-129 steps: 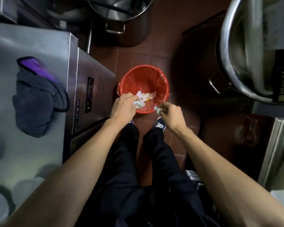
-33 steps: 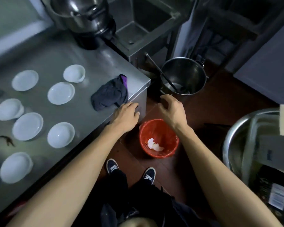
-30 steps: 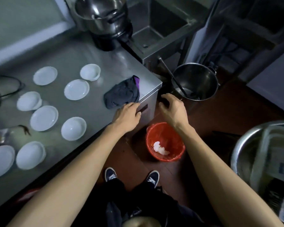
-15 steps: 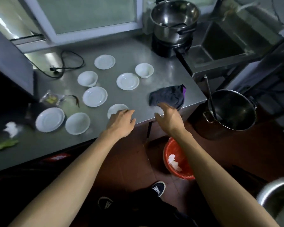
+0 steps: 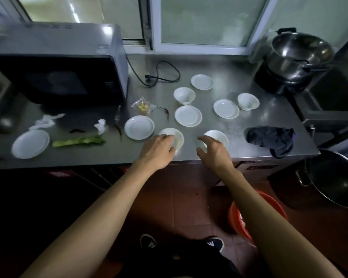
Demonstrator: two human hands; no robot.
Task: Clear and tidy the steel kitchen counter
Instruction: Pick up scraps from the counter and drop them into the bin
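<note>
The steel counter (image 5: 219,63) carries several white saucers and small bowls. My left hand (image 5: 159,150) lies over a white dish (image 5: 178,136) near the front edge, fingers relaxed. My right hand (image 5: 213,152) hovers with spread fingers over another white bowl (image 5: 219,136). Neither hand holds anything. A dark cloth (image 5: 271,138) lies crumpled at the counter's right front corner. Scraps lie to the left: a green vegetable stalk (image 5: 78,141), crumpled tissues (image 5: 100,126), dried chillies (image 5: 119,130) and a small plastic bag (image 5: 142,106).
A microwave (image 5: 58,65) stands at the back left, its loose cord (image 5: 161,74) on the counter. A steel pot (image 5: 298,53) sits on a cooker at the back right. On the floor are a red bin (image 5: 237,219) and a large pot (image 5: 333,177).
The view swung from the red bin on the floor up to the counter. Both hands, earlier holding tissue over the bin, now hold nothing and have moved left along the front edge over two dishes.
</note>
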